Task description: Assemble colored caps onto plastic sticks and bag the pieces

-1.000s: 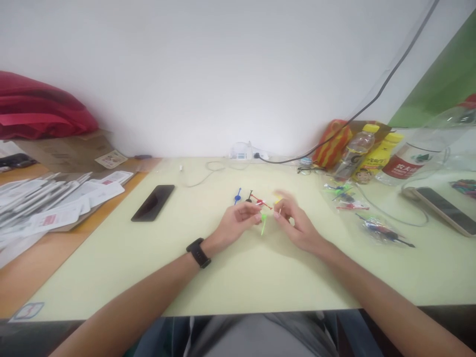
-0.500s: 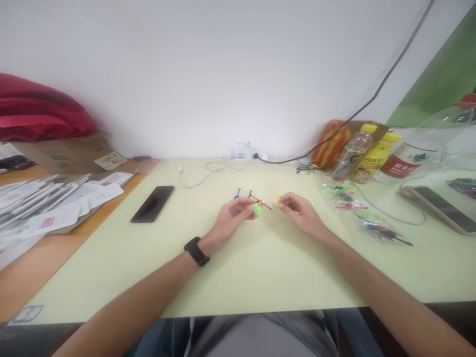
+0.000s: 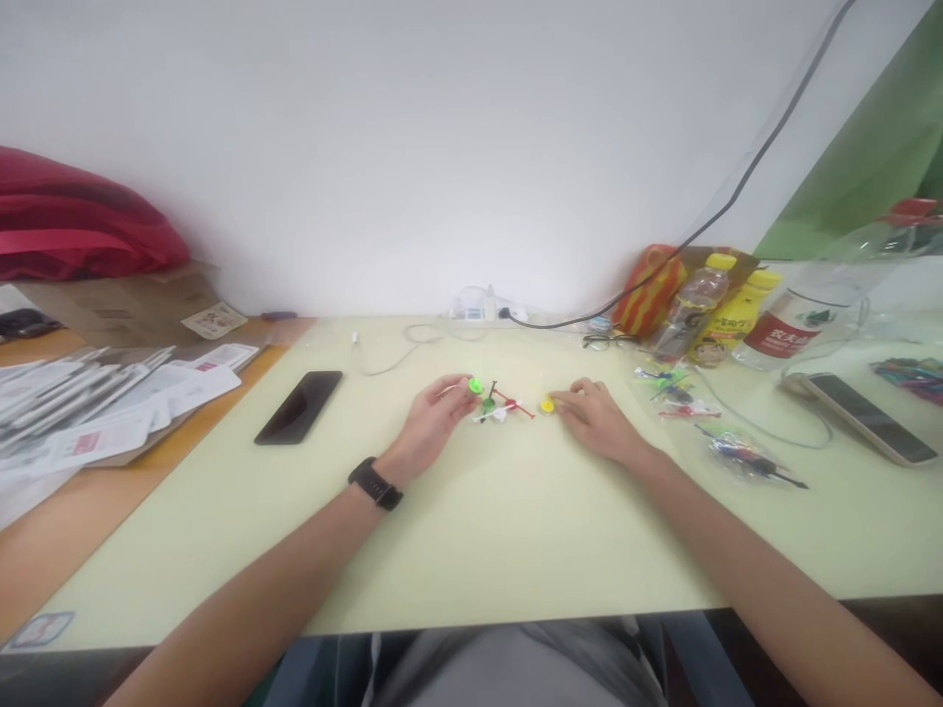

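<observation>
My left hand [image 3: 434, 417], with a black watch on its wrist, is closed on a small bright green round plastic piece [image 3: 475, 386], held at the fingertips. To the right, my right hand [image 3: 595, 417] has its fingertips pinched at the edge of a small yellow round plastic piece [image 3: 546, 406] at the tabletop. Between the hands lie small plastic parts: a red stick-like piece [image 3: 520, 407], a dark green piece [image 3: 488, 404], a white piece [image 3: 500, 414] and a thin black stick [image 3: 493, 389]. My left fingers partly cover this group.
A black phone [image 3: 299, 407] lies left, beside stacked papers [image 3: 95, 422]. On the right are clear bags of coloured parts [image 3: 748, 460], another phone [image 3: 873, 417], several bottles [image 3: 733, 319] and a cable [image 3: 758, 388]. Glasses [image 3: 605, 341] and a power strip [image 3: 475, 306] stand near the wall.
My left hand has moved left with the bright green piece, uncovering more parts between the hands. My right hand stays near the same spot, and the yellow piece shows more fully.
</observation>
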`<state>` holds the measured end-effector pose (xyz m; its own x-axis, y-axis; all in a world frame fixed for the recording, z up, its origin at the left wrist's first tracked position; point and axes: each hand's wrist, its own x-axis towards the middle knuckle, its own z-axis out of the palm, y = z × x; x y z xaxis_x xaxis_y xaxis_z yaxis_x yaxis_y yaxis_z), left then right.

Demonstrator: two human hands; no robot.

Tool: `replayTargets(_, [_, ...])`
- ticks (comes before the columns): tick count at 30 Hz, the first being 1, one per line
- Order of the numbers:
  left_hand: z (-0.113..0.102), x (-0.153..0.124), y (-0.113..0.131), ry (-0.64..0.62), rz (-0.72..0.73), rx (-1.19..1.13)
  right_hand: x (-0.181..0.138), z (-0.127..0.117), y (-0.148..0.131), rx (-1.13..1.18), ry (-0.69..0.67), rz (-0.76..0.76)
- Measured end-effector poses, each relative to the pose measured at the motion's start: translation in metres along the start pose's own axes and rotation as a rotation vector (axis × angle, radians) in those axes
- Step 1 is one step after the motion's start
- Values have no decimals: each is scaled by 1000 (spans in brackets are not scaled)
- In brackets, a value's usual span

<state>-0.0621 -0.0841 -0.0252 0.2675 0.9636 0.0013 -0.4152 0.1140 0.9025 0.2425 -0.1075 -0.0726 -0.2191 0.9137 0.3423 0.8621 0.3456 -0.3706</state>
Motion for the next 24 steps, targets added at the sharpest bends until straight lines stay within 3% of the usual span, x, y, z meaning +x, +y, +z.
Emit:
replayTargets(17, [-23, 19, 16, 127, 51, -48, 5, -1, 1, 96, 47, 62])
replayTargets(24, [-40, 30, 16, 181, 47, -26, 5, -1, 0, 262, 114, 127])
